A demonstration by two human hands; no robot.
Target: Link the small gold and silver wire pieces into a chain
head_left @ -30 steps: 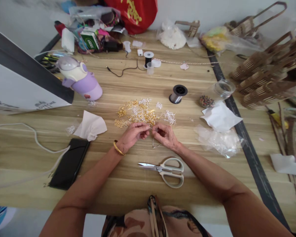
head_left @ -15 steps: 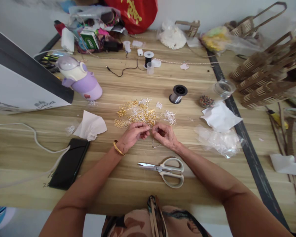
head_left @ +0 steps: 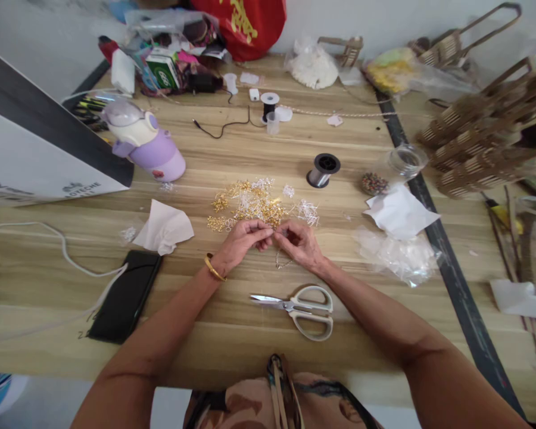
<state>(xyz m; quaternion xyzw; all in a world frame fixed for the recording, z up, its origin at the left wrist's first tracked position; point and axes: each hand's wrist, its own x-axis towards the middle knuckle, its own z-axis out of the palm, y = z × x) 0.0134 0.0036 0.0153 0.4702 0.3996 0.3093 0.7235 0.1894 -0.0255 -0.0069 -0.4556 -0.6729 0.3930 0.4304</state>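
My left hand [head_left: 249, 239] and my right hand [head_left: 298, 243] meet at the fingertips, both pinched. Between them is something too small to make out. A thin chain [head_left: 280, 260] hangs below the right fingers, and its upper end is hidden by them. Just beyond my fingers lies a spread of gold and silver jewelry findings [head_left: 254, 201], with a small heap of silver pins [head_left: 308, 212] at its right. Scissors [head_left: 290, 305] with cream handles lie nearer to me, blades pointing left.
A spool of wire [head_left: 324, 170] stands behind the findings. To the right are a clear jar [head_left: 406, 161], beads [head_left: 374, 183], white paper [head_left: 399, 211] and plastic bags [head_left: 399, 256]. On the left are a purple bottle [head_left: 154, 149], a paper napkin [head_left: 164, 227] and a black phone [head_left: 125, 297].
My right fingertips have shifted very slightly, still pinched against the left ones. Everything else on the table stays where it was.
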